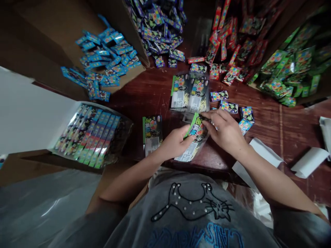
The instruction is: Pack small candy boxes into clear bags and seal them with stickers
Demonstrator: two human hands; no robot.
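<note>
My left hand [178, 143] is closed on a clear printed plastic pouch [190, 151] with a green top edge, thumb lying across its front. At the pouch's upper right edge, the fingers of my right hand [223, 129] pinch together; the pouch edge appears to be between them. Just beyond lie more flat printed pouches [195, 98], overlapping. One single pouch [152, 132] rests left of my left forearm. Right of the pouches are several small purple packets [229, 106] and a light blue packet [245, 126].
Cartons of small packets line the far side: blue packets [108, 51], purple packets [161, 31], red packets [227, 41] and green packets [289, 72]. At left, a clear bag of packed multicoloured strips [90, 136] sits in a box. White paper sheets [310, 162] lie at right.
</note>
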